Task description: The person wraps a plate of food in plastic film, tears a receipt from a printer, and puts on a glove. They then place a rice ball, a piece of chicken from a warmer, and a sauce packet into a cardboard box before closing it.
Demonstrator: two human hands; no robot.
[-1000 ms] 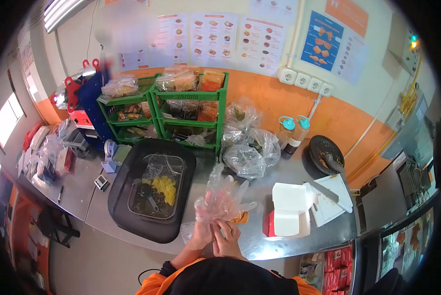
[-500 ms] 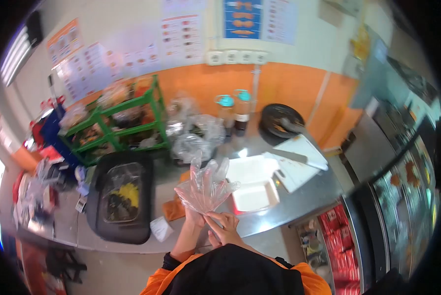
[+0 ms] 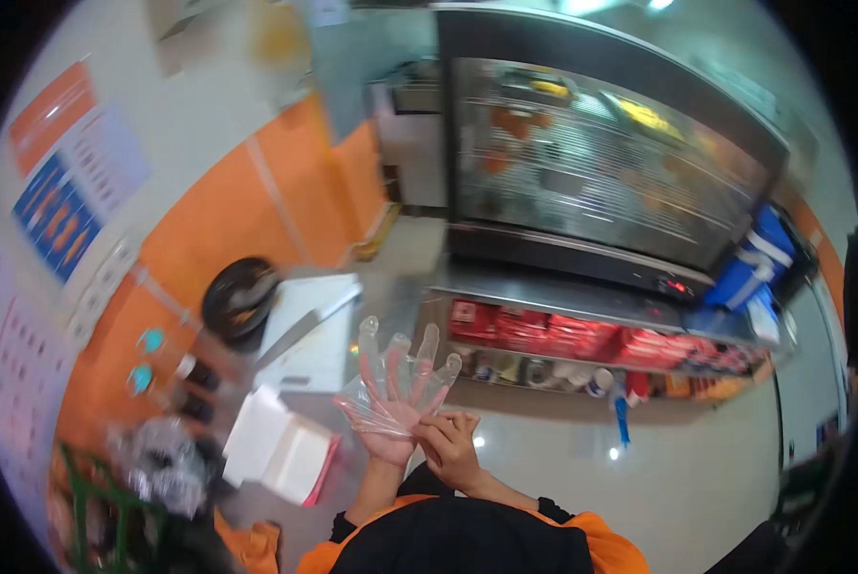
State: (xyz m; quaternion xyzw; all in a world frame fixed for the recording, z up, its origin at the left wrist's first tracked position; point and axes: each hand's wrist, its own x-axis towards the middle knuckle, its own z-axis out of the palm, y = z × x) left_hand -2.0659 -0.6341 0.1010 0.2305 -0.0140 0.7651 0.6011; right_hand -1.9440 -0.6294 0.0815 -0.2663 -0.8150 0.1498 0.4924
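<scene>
A clear disposable plastic glove [image 3: 396, 381] covers my left hand [image 3: 391, 442] down to the base of the palm, its loose finger ends standing past my fingertips. The fingers of that hand are spread apart. Close by on the right, my right hand [image 3: 451, 452] pinches the glove's edge near the wrist. An open white takeaway box [image 3: 281, 445] with a red outer side lies to the left of my hands on the metal counter. Behind it a knife [image 3: 305, 325] rests across a white cutting board [image 3: 324, 359].
A black pan [image 3: 241, 298] sits beside the board against the orange wall. Two teal-capped bottles [image 3: 147, 378] and plastic bags [image 3: 166, 469] are farther left. Ahead stands a glass-fronted food display cabinet [image 3: 601, 163], with red packages [image 3: 563, 335] on a shelf below.
My view has swung right, from the counter toward the display cabinet. The glove's fingers have spread out as it sits farther onto my left hand; my right hand stays at its edge.
</scene>
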